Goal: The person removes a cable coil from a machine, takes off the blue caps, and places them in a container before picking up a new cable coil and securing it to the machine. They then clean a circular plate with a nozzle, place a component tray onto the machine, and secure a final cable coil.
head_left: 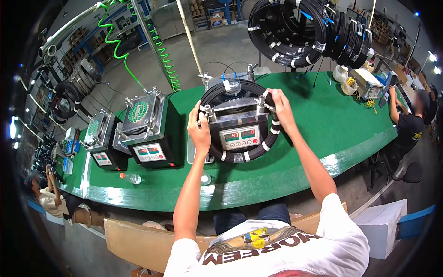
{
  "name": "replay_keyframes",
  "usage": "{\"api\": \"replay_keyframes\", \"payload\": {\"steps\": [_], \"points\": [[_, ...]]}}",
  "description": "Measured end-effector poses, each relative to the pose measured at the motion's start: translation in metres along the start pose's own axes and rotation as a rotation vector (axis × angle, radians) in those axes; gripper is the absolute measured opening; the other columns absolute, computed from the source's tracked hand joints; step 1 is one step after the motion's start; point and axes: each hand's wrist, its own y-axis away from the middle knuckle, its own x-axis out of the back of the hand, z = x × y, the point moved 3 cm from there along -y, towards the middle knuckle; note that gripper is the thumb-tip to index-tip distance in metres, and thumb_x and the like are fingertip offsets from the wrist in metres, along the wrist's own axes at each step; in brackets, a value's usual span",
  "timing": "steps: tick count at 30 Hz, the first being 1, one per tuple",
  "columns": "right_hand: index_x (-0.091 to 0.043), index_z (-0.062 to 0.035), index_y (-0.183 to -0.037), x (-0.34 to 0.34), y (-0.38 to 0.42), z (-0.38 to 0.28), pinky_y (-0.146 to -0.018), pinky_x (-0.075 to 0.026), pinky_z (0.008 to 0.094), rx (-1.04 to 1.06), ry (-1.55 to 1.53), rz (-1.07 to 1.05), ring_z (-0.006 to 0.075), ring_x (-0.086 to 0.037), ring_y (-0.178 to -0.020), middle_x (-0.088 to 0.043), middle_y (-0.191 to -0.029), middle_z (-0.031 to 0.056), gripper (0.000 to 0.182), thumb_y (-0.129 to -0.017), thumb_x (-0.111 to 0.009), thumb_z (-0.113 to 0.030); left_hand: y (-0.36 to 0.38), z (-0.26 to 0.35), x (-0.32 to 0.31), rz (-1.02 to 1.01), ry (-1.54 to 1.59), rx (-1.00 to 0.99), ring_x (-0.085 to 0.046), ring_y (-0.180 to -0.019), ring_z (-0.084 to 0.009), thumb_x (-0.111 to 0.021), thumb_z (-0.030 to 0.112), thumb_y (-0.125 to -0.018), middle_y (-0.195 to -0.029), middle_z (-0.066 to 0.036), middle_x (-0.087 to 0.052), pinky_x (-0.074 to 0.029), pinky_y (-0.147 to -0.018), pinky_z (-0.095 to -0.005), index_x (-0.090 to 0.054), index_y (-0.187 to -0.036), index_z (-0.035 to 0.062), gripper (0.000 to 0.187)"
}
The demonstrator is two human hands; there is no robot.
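A machine with a red digital display (239,137) stands on the green table, with a coil of black cable (240,156) looped around its front and top. White ties band the coil. My left hand (199,127) is closed at the coil's left side, beside a metal clamp knob (208,110). At the upper right of the coil, my right hand (280,105) has its fingers closed by another clamp knob (263,99); what exactly they grip there is hard to make out. Two blue-tipped cable ends (229,75) rise above the machine's top.
Two similar machines (149,152) (102,158) stand to the left. A small bottle (131,178) lies before them. Large black cable coils (288,32) hang at the upper right. A co-worker (408,122) sits at the right, another person (48,196) at the far left.
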Motion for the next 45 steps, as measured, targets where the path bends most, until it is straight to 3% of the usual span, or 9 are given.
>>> {"api": "replay_keyframes", "payload": {"steps": [5, 12, 15, 20, 25, 30, 33, 37, 45], "points": [[-0.067, 0.0021, -0.117, 0.016, -0.075, 0.019, -0.087, -0.051, 0.0348, -0.211, 0.035, -0.331, 0.0176, -0.063, -0.101, -0.069, -0.111, 0.0089, 0.057, -0.109, -0.043, -0.049, 0.000, 0.002, 0.000, 0.001, -0.020, -0.030, -0.064, -0.110, -0.0227, -0.049, 0.015, -0.103, -0.126, -0.016, -0.067, -0.048, -0.097, -0.0347, -0.062, -0.136, -0.0023, 0.040], [-0.070, -0.0021, -0.111, -0.045, -0.178, 0.090, -0.086, -0.055, 0.0486, 0.523, 0.474, 0.000, 0.0371, -0.069, -0.107, -0.073, -0.114, 0.0204, 0.049, -0.108, -0.044, -0.043, -0.002, 0.003, -0.001, 0.018, -0.033, -0.067, -0.065, -0.103, -0.0307, -0.048, 0.015, -0.100, -0.122, -0.021, -0.066, -0.050, -0.093, -0.0386, -0.062, -0.136, -0.0004, 0.041], [-0.072, -0.0021, -0.100, -0.045, -0.212, 0.097, -0.089, -0.054, 0.0512, -0.023, 0.730, -0.230, 0.0480, -0.066, -0.106, -0.073, -0.106, 0.0250, 0.049, -0.107, -0.047, -0.044, -0.002, 0.004, 0.000, 0.019, -0.033, -0.069, -0.065, -0.104, -0.0303, -0.048, 0.016, -0.100, -0.122, -0.021, -0.066, -0.050, -0.093, -0.0384, -0.062, -0.135, -0.0012, 0.041], [-0.072, -0.0029, -0.088, -0.050, -0.225, 0.075, -0.076, -0.053, 0.0535, -0.072, 0.984, -0.196, 0.0408, -0.072, -0.091, -0.075, -0.099, 0.0199, 0.039, -0.097, -0.065, -0.041, 0.000, 0.005, 0.000, 0.000, -0.018, -0.027, -0.065, -0.105, -0.0317, -0.048, 0.016, -0.100, -0.124, -0.021, -0.066, -0.050, -0.094, -0.0394, -0.061, -0.136, -0.0006, 0.042], [-0.051, -0.0111, -0.129, -0.038, -0.232, 0.097, -0.055, -0.043, 0.0320, -0.575, 0.039, -0.444, 0.0093, -0.048, -0.063, -0.050, -0.074, -0.0009, 0.036, -0.094, -0.059, -0.012, 0.000, -0.004, 0.000, 0.007, -0.062, -0.028, -0.065, -0.108, -0.0352, -0.050, 0.018, -0.101, -0.123, -0.021, -0.067, -0.050, -0.097, -0.0411, -0.062, -0.136, 0.0006, 0.041], [-0.054, -0.0122, -0.127, -0.030, -0.210, 0.083, -0.057, -0.043, 0.0307, -0.419, -0.405, -0.270, 0.0112, -0.052, -0.068, -0.060, -0.082, 0.0029, 0.039, -0.089, -0.064, -0.009, -0.001, -0.001, 0.001, 0.011, -0.042, -0.024, -0.066, -0.106, -0.0352, -0.050, 0.017, -0.100, -0.123, -0.022, -0.067, -0.051, -0.095, -0.0416, -0.063, -0.134, 0.0012, 0.040], [-0.057, -0.0100, -0.124, -0.040, -0.222, 0.089, -0.058, -0.045, 0.0297, -0.256, 0.210, -0.364, 0.0114, -0.054, -0.069, -0.062, -0.084, 0.0036, 0.035, -0.089, -0.064, -0.008, -0.002, 0.001, 0.000, 0.027, -0.037, -0.053, -0.066, -0.105, -0.0350, -0.051, 0.016, -0.100, -0.122, -0.022, -0.067, -0.051, -0.094, -0.0411, -0.064, -0.134, 0.0011, 0.039], [-0.058, -0.0077, -0.122, -0.046, -0.229, 0.082, -0.059, -0.049, 0.0296, -0.405, -0.198, -0.235, 0.0124, -0.059, -0.069, -0.061, -0.083, 0.0044, 0.036, -0.086, -0.059, -0.008, -0.001, 0.003, 0.002, 0.014, -0.044, -0.032, -0.067, -0.104, -0.0348, -0.050, 0.013, -0.099, -0.121, -0.021, -0.068, -0.051, -0.093, -0.0412, -0.063, -0.135, 0.0020, 0.040], [-0.059, -0.0032, -0.104, -0.079, -0.245, 0.102, -0.071, -0.054, 0.0409, -0.107, 0.332, -0.307, 0.0291, -0.069, -0.083, -0.069, -0.089, 0.0171, 0.026, -0.090, -0.066, -0.023, -0.001, 0.004, 0.002, 0.011, -0.027, -0.026, -0.066, -0.107, -0.0355, -0.051, 0.013, -0.100, -0.121, -0.021, -0.068, -0.051, -0.095, -0.0420, -0.063, -0.135, 0.0017, 0.039]]}}
